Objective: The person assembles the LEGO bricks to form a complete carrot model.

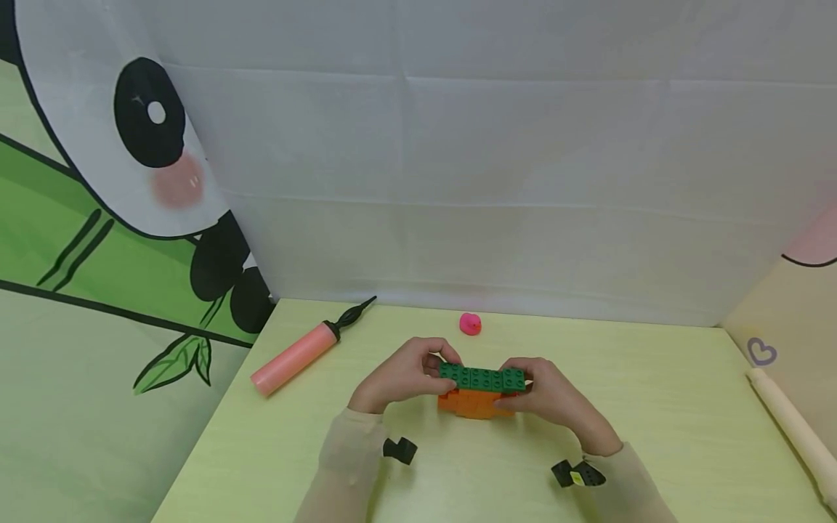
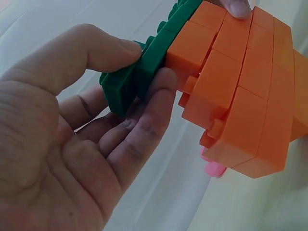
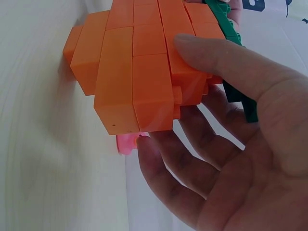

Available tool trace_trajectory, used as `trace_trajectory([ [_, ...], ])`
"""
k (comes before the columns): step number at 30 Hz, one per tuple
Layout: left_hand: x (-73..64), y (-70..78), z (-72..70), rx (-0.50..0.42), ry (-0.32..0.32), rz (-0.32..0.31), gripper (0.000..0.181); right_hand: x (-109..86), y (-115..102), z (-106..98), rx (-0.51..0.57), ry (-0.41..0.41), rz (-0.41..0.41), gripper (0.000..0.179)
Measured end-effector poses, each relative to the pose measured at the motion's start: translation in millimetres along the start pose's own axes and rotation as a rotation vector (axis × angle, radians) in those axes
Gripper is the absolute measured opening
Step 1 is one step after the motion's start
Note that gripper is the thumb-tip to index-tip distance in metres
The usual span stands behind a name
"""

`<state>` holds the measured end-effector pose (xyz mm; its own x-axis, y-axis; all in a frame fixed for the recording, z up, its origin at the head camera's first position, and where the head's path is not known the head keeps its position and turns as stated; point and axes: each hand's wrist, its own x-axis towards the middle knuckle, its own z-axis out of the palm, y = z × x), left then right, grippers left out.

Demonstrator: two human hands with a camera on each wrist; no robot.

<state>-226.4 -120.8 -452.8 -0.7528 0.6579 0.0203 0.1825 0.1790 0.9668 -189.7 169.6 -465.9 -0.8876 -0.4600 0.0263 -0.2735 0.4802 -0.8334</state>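
An orange stack of toy building bricks (image 1: 477,404) stands at the middle of the table, stepping inward towards its base. Green studded bricks (image 1: 484,379) lie in a row along its top and overhang the orange at the ends. My left hand (image 1: 408,372) pinches the left end of the green row between thumb and fingers, plain in the left wrist view. From the other side my right hand (image 1: 556,396) holds the build, its thumb on the front of the orange bricks (image 3: 151,72) and the fingers behind. The far faces of the build are hidden.
A pink hand pump (image 1: 297,357) with a black nozzle lies at the table's back left. Behind the bricks sits a small pink rubber duck (image 1: 470,324). A pale rolled tube (image 1: 794,436) lies along the right edge, and a white cloth backdrop (image 1: 490,181) rises behind the table.
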Motion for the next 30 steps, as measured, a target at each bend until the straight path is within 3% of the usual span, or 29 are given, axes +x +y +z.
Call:
trace_trajectory([
  [11, -1.7, 6.8, 2.2, 0.101, 0.007, -0.014, 0.025, 0.5, 4, 1, -0.007, 0.005, -0.006, 0.025],
  [20, 0.5, 4.4, -1.2, 0.255, -0.018, 0.038, 0.036, 1.2, 4, 0, -0.007, -0.009, -0.005, 0.029],
  [30, 1.7, -15.7, -3.5, 0.290, -0.040, -0.055, 0.039, -2.1, 8, -8, -0.043, -0.088, 0.030, 0.039],
])
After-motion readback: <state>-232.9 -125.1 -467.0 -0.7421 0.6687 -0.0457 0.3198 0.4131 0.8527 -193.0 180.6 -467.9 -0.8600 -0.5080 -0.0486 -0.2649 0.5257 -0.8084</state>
